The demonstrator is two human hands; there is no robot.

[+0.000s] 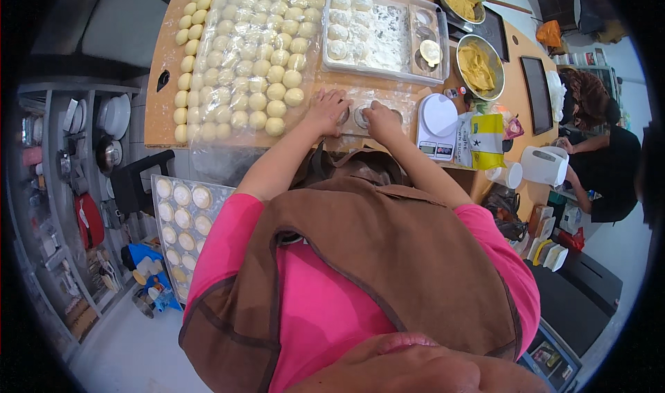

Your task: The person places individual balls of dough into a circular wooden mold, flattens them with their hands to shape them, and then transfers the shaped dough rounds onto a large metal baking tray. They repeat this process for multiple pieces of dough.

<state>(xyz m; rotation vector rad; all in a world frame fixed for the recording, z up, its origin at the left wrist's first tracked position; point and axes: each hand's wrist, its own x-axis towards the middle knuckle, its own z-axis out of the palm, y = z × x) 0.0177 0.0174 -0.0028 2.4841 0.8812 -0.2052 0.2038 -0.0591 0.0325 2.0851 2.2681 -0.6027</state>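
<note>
You get bright, fairly even light, with white glare streaking the clear, crinkled plastic sheet (239,54) at upper left. Your fisheye view bends the tall grey shelving (61,199) along the left edge and blacks out the corners.

The fingers of your left hand (328,111) and right hand (382,121) sit near the table's (163,112) near edge, with a small gap between them. Ahead, the clear plastic container (374,73) leaves you only a shallow passage. On your left, rows of dough balls (276,90), mostly under a transparent plastic sheet (215,159), block any low sweep. On your right, you have a slim lane before the kitchen scale (438,119); past it, the yellow-and-white pouch (487,140) and metal bowl (498,64) obstruct you. More room opens between that bowl and the dark tray (535,95).
</note>
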